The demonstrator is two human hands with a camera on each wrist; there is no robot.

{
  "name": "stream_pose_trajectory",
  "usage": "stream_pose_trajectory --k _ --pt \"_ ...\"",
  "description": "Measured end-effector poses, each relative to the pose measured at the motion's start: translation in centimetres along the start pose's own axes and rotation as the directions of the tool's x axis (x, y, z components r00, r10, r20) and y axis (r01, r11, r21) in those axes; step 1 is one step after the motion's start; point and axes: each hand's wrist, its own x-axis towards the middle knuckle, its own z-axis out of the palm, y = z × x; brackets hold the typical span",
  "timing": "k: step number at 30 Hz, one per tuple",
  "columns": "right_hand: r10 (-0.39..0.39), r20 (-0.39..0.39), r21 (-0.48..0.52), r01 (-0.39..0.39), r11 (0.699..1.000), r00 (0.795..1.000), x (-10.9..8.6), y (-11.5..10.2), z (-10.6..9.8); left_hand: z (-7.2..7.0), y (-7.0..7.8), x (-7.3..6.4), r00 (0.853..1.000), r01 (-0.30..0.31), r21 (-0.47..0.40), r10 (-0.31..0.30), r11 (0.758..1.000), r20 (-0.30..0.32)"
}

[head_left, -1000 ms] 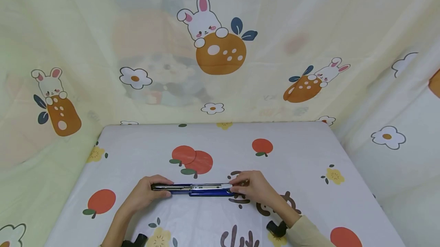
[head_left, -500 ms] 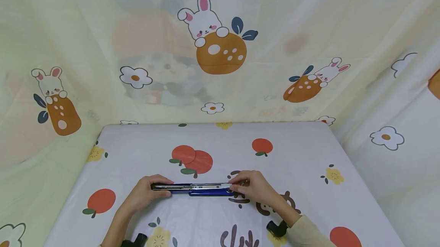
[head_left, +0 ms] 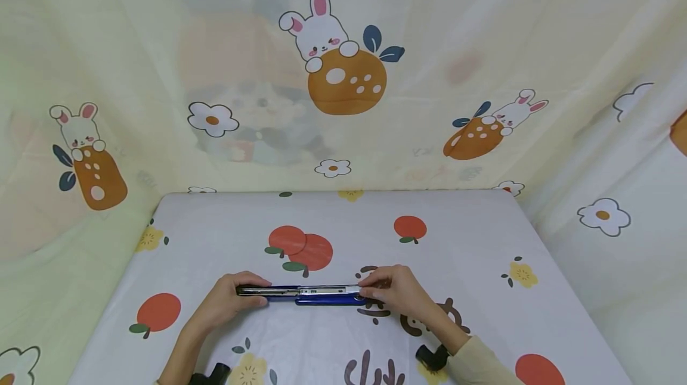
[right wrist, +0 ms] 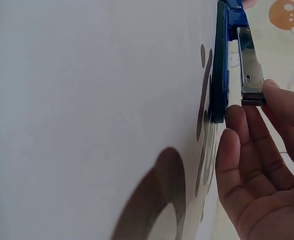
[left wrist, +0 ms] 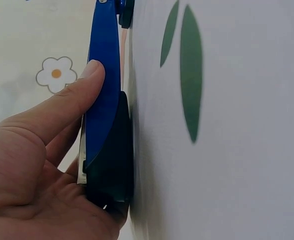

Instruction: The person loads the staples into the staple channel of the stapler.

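Observation:
A blue stapler (head_left: 330, 301) lies stretched lengthwise across the table, its top cover swung back so that the metal staple channel (right wrist: 249, 62) shows. My left hand (head_left: 228, 301) grips the cover end at the left. In the left wrist view the thumb (left wrist: 93, 75) presses on the blue cover (left wrist: 105, 65), and the other fingers are mostly hidden behind it. At the opposite end my right hand (head_left: 399, 292) pinches the tip of the channel. The right wrist view shows a fingertip (right wrist: 271, 86) against that tip, with the blue base (right wrist: 220, 75) separated from the channel by a gap.
The table (head_left: 456, 254) wears a white cloth printed with fruit, flowers and lettering. Behind it and on both sides hang pale curtains (head_left: 408, 134) with rabbit prints. A black wrist-camera piece (head_left: 432, 356) sits by the right sleeve (head_left: 480, 364), another (head_left: 217, 375) beside the left forearm.

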Motion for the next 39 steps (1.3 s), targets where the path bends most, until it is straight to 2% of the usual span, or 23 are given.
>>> stream_pose_trajectory --k 6,12,21,32,39 --pt "0.012 0.008 0.009 -0.013 1.000 1.000 0.08 0.15 -0.02 -0.01 -0.04 0.02 1.000 0.002 0.009 -0.002 1.000 0.001" --pt "0.053 0.025 0.063 -0.054 0.997 0.998 0.16 0.26 -0.08 -0.06 -0.18 0.00 1.000 -0.014 0.006 0.014 1.000 0.007" --pt "0.123 0.038 0.092 -0.126 0.988 0.992 0.38 0.16 -0.11 -0.09 -0.27 0.02 1.000 -0.018 0.003 0.018 1.000 0.009" --pt "0.108 0.044 0.092 -0.112 0.989 0.993 0.06 0.29 -0.01 0.03 0.01 0.04 1.000 -0.005 0.005 0.005 1.000 0.002" --pt "0.085 0.069 0.135 -0.094 0.986 0.994 -0.05 0.37 0.07 -0.07 0.05 -0.23 1.000 -0.025 0.042 0.026 0.999 -0.014"
